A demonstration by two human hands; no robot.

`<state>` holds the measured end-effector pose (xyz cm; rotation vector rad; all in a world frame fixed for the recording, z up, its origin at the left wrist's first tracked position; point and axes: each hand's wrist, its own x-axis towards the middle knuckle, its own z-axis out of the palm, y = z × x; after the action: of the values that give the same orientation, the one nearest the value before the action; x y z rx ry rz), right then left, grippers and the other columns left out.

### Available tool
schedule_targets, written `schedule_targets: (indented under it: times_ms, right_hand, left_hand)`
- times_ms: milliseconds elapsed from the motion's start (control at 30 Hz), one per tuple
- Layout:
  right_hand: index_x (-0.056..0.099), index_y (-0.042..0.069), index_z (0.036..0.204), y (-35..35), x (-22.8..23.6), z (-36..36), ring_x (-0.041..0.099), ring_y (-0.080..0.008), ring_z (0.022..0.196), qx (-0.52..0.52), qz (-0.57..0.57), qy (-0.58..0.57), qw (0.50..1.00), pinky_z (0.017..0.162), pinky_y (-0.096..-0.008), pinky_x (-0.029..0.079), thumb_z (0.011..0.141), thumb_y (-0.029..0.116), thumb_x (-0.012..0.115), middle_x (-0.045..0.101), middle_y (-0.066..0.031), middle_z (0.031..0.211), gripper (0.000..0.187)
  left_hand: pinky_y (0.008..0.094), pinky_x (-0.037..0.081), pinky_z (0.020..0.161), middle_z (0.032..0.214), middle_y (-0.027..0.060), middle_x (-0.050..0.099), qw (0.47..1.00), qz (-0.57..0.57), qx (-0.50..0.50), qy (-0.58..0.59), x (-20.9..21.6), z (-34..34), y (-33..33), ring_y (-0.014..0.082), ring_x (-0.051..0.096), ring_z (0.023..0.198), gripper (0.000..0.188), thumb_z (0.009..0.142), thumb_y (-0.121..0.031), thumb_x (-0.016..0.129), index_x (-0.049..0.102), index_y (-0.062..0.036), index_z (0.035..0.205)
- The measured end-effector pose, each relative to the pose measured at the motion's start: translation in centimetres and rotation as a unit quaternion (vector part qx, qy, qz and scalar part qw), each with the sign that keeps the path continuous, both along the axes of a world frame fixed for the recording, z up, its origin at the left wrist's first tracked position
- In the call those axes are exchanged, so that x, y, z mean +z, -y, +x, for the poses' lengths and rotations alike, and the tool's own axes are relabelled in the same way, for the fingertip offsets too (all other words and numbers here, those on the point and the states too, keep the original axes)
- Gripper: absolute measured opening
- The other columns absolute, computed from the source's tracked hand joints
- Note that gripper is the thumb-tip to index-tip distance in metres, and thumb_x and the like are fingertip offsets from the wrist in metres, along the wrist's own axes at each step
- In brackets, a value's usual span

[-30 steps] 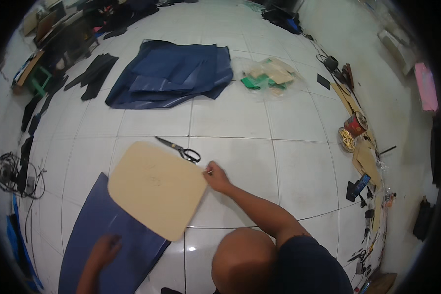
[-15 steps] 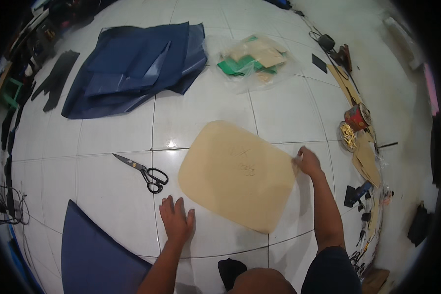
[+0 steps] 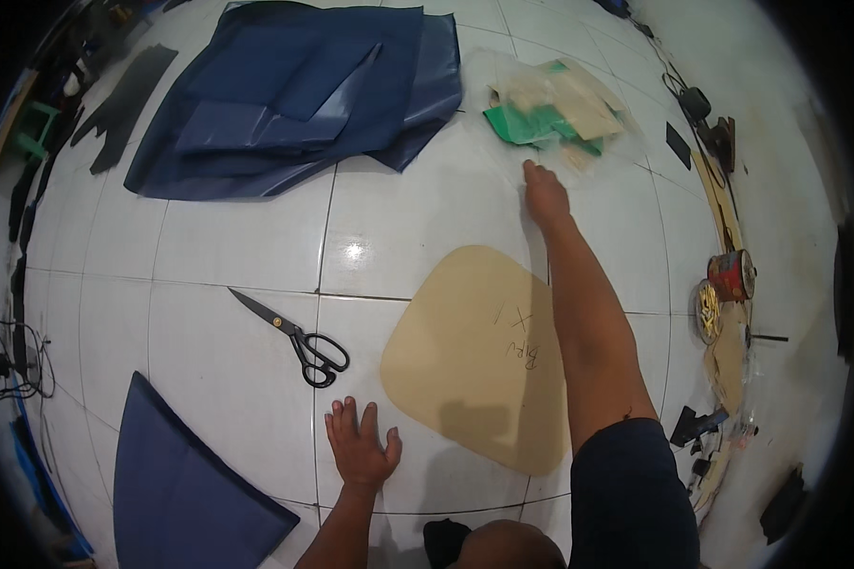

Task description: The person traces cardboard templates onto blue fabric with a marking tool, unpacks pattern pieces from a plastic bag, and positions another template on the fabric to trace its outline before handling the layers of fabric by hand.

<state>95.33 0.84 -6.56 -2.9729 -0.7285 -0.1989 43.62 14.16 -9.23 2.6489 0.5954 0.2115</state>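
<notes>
My left hand (image 3: 359, 446) lies flat on the white tiled floor, open with its fingers spread. It rests between a pair of black-handled scissors (image 3: 299, 339) and a tan card pattern piece (image 3: 465, 351) with rounded corners and handwritten marks. My right arm stretches across the card's right side and hides part of it. At the far end my right hand (image 3: 547, 197) has its fingers pressed together at the near edge of a clear plastic bag (image 3: 588, 161). Inside the bag are tan and green pieces (image 3: 541, 121). The fingertips are small, but they seem to pinch the bag.
Large dark blue sheets (image 3: 285, 114) lie layered at the back left. A curved blue piece (image 3: 185, 474) is at the front left. A dark grey scrap (image 3: 128, 109) lies far left. Along the right wall stand a red can (image 3: 731, 275) and a tub of yellow bits (image 3: 707, 313).
My right hand has left the card's right edge and reached forward to the plastic bag. The card's outline and marks look different. The left hand stays on the floor. The view has shifted.
</notes>
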Motion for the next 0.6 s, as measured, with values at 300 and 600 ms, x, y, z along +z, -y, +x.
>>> schedule_targets:
  times_ms: [300, 600]
  right_hand:
    - [0.052, 0.006, 0.093, 6.3, 10.0, -12.5, 0.056, -0.0361, 0.084, 0.132, 0.156, 0.102, 0.974, 0.072, -0.0469, 0.046, 0.075, 0.004, 0.072, 0.057, -0.0119, 0.086, 0.026]
    - [0.061, 0.015, 0.084, 10.3, 8.2, -39.2, 0.063, -0.0282, 0.076, 0.289, 0.213, -0.257, 0.897, 0.071, -0.042, 0.048, 0.072, 0.015, 0.081, 0.065, -0.0053, 0.092, 0.023]
  left_hand:
    - [0.0647, 0.024, 0.115, 0.145, 0.028, 0.04, 1.0, 0.005, 0.005, 0.025, 0.0, -0.5, -0.5, 0.051, 0.032, 0.139, 0.059, 0.082, -0.03, 0.068, 0.053, -0.0036, 0.133]
    - [0.0559, 0.023, 0.119, 0.151, 0.0245, 0.039, 0.974, -0.175, 0.006, 0.144, -2.5, -2.8, -2.6, 0.0451, 0.033, 0.143, 0.059, 0.095, -0.029, 0.053, 0.044, -0.0032, 0.147]
